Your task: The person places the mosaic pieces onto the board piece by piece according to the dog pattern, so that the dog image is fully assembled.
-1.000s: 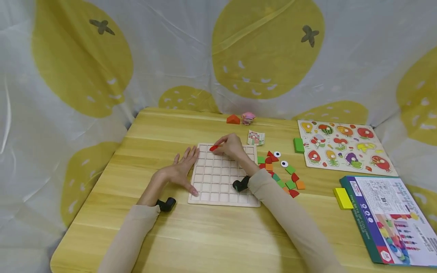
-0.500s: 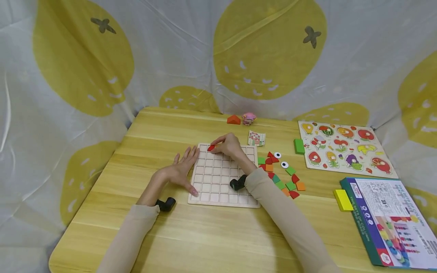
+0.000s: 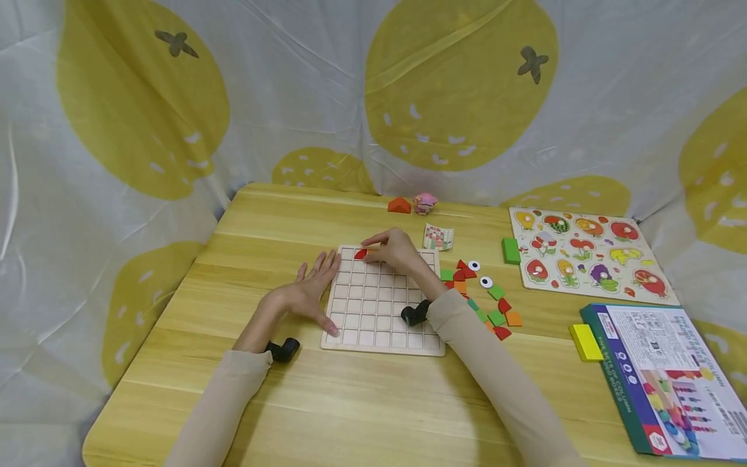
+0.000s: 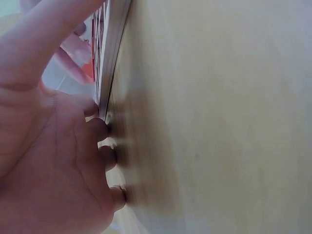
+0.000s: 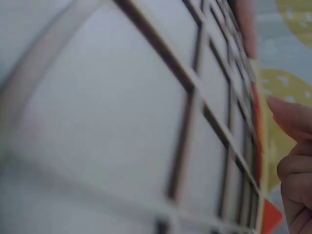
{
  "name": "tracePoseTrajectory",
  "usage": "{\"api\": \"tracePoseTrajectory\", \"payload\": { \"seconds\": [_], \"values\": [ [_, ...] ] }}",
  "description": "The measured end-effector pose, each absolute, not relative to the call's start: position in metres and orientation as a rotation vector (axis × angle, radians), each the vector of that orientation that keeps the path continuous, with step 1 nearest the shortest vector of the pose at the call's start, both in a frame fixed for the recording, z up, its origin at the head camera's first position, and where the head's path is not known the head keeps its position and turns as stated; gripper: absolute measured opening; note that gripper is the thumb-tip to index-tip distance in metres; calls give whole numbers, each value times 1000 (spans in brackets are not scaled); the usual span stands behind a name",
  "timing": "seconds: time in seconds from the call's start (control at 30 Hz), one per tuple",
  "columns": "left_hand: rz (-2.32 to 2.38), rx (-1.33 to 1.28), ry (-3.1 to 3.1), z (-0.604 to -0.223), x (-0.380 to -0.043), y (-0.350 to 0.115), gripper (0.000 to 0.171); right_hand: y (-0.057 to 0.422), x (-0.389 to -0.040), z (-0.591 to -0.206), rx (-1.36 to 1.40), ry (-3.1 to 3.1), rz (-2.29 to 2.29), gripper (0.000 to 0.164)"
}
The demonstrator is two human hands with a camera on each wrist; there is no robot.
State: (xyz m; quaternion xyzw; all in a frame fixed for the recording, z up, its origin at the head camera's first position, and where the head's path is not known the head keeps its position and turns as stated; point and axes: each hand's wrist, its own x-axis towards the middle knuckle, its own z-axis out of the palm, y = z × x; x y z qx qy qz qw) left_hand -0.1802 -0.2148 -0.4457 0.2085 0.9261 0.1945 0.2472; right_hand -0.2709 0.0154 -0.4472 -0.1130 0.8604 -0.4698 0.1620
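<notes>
1. Grid board (image 3: 370,305): wooden, flat on the table (image 3: 192,324), between its left and right edges.
2. Red piece (image 3: 360,255): I find it in the board's far row, second cell from the left edge.
3. Left hand (image 3: 306,293): fingers spread, against the board's left edge; thumb at the near left corner.
4. Right hand (image 3: 397,251): thumb and index finger beside the red piece; whether they pinch it, I cannot tell.
5. Loose pieces (image 3: 496,316): red, green, orange, off the board's right edge.
6. Picture card (image 3: 438,237): past the board's far right corner.
7. Fruit puzzle (image 3: 583,288): I log it at the table's far right corner.
</notes>
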Motion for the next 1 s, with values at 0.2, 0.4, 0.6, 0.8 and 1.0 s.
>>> {"api": "tracePoseTrajectory", "payload": {
  "seconds": [0.2,0.4,0.6,0.8,1.0],
  "values": [
    [530,564,2532,-444,-180,-214,153,87,-261,-423,-346,2488,-1292,33],
    [539,560,2535,-445,-179,-215,153,172,-245,-429,-202,2537,-1199,30],
    [544,544,2531,-445,-178,-218,153,205,-232,-444,-163,2556,-1112,31],
    [554,556,2526,-446,-180,-217,153,204,-232,-451,-150,2569,-1143,28],
    [551,563,2521,-446,-181,-213,153,207,-234,-452,-169,2556,-1124,26]
  ]
}}
